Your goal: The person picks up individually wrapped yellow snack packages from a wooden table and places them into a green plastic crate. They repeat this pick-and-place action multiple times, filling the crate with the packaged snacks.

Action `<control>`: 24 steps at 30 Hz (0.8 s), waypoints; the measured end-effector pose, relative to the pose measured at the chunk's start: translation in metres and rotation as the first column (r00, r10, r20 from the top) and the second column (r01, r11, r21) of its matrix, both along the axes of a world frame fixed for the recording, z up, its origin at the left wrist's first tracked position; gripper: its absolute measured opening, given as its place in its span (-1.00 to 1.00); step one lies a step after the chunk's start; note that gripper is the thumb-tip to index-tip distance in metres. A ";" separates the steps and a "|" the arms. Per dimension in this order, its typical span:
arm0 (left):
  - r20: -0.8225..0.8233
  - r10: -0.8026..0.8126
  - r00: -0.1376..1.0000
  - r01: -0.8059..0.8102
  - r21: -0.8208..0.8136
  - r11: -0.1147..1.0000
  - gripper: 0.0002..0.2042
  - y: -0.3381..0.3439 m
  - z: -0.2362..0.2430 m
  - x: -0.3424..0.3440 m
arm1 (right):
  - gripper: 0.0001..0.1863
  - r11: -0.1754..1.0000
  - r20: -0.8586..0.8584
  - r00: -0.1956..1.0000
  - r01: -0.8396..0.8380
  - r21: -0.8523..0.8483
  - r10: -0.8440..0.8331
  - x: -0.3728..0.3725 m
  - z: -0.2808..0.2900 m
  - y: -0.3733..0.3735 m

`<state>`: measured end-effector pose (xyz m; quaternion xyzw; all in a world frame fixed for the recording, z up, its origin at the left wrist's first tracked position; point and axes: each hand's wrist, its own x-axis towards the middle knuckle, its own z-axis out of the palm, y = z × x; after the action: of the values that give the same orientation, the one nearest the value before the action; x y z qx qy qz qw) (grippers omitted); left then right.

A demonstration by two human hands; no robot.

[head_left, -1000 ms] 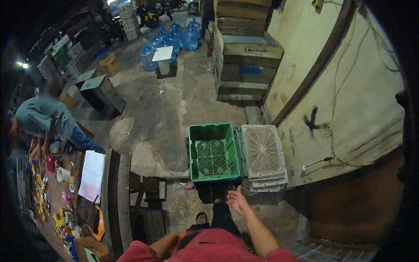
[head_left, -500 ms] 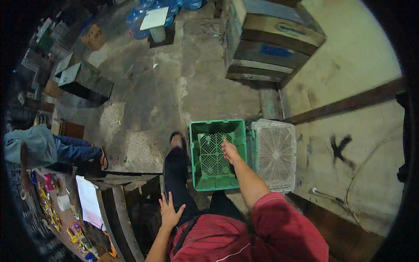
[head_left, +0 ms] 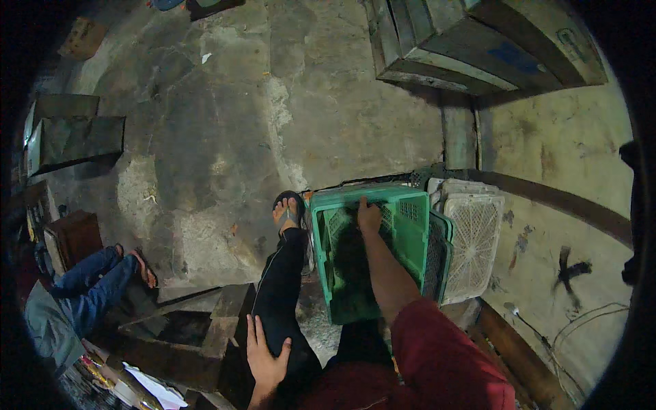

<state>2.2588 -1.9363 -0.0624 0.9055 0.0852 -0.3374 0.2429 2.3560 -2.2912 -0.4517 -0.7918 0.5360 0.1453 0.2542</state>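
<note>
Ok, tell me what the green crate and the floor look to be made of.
Green crate, gripped at its far rim by the right hand: seemingly moulded plastic, matte, judging by its even colour and lattice walls. Floor: probably bare concrete, rough, stained and patchy.

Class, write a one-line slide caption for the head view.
Right hand grips the far rim of a tilted green crate beside a white crate; left hand rests on the thigh.

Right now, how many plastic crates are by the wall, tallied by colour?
Green crate, gripped at its far rim by the right hand: 1
White crate, beside it against the wall: 1
Total: 2
</note>
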 end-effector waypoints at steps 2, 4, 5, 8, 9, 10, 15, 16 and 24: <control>-0.005 -0.005 1.000 0.005 0.006 1.000 -0.08 -0.001 -0.001 0.003 | -0.11 0.922 -0.026 0.973 0.227 0.313 -0.231 -0.003 -0.006 -0.007; 0.039 -0.019 0.999 0.019 0.008 1.000 -0.08 -0.004 -0.002 0.003 | -0.07 0.844 -0.051 0.957 0.275 0.461 -0.284 -0.004 -0.007 -0.014; 0.026 -0.025 0.999 0.025 0.022 0.999 -0.09 -0.004 -0.002 0.001 | -0.07 0.888 0.006 0.967 0.229 0.398 -0.253 -0.005 -0.006 -0.017; 0.027 -0.035 0.999 0.034 0.035 0.999 -0.09 -0.003 -0.002 -0.005 | -0.10 0.982 0.081 0.993 0.074 0.172 -0.089 -0.008 -0.006 -0.014; 0.029 -0.024 0.999 0.023 0.031 0.999 -0.08 -0.002 -0.003 -0.008 | -0.13 0.987 0.172 0.976 0.112 0.118 -0.132 -0.014 -0.006 -0.007; 0.047 -0.013 0.999 0.013 0.013 1.000 -0.08 -0.001 -0.005 -0.011 | -0.16 0.978 0.153 0.975 0.136 0.160 -0.160 -0.015 -0.007 -0.005; 0.059 -0.041 0.997 0.038 0.057 0.998 -0.05 0.003 -0.015 -0.033 | -0.29 0.976 0.438 0.875 0.149 0.159 -0.205 -0.032 0.000 0.011; 0.076 -0.036 0.996 0.031 0.062 0.998 -0.05 0.002 -0.016 -0.036 | -0.30 0.985 0.497 0.852 0.124 0.117 -0.166 -0.032 0.004 0.013; 0.084 -0.068 0.994 0.058 0.115 0.992 -0.07 -0.008 -0.011 -0.053 | -0.35 0.976 0.310 0.931 0.214 -0.032 -0.194 -0.010 0.079 0.024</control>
<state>2.2062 -1.9443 -0.0733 0.9338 0.0646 -0.2996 0.1844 2.3456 -2.2669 -0.3723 -0.7526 0.5741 -0.0235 0.3217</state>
